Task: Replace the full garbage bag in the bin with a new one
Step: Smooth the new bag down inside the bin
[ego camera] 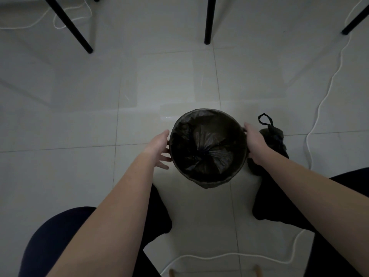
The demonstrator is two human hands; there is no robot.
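A round dark bin (207,181) stands on the tiled floor between my feet. A black bag (207,144) lines it, its edge folded over the rim and its bottom gathered in the middle. My left hand (159,146) lies against the bin's left rim with the fingers spread and fairly straight. My right hand (252,140) is at the right rim, fingers bent over the bag's edge there. A tied full black garbage bag (275,136) with a loop handle sits on the floor just right of the bin, partly behind my right hand.
Black furniture legs (208,21) stand at the back, with another leg (69,25) at the back left. A white cable (327,90) runs down the right side of the floor and crosses near my feet. My dark trouser legs (60,242) fill the bottom corners.
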